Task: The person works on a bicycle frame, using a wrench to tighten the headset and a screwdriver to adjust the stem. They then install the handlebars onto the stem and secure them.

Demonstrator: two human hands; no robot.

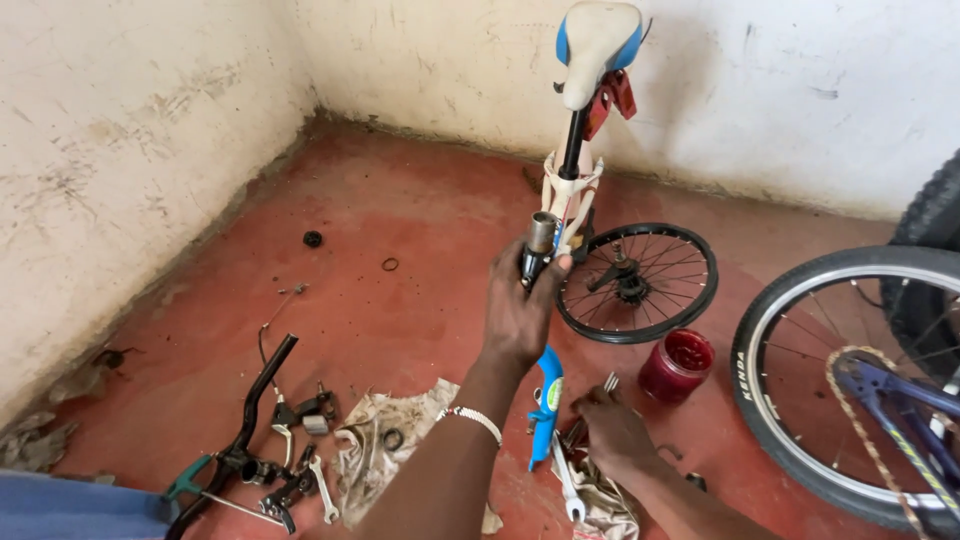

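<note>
A small white and blue bicycle frame [546, 400] stands upended on the red floor, its white saddle [598, 40] on top and its small black rear wheel [637, 283] behind. My left hand [520, 305] is shut on the frame's metal head tube [541, 238], holding it upright. My right hand [612, 432] is low, resting on metal tools lying on a dirty rag [600, 505] beside the frame. Its fingers curl down over the tools, and I cannot tell whether they grip one. A silver spanner [568, 492] lies just left of that hand.
A red jar [677, 365] stands right of the frame. A large bicycle wheel [800, 400] and a blue frame [895, 395] fill the right side. A black handlebar [255, 410], brake parts, a spanner [323, 490] and another rag [385, 440] lie at the left. Walls meet behind.
</note>
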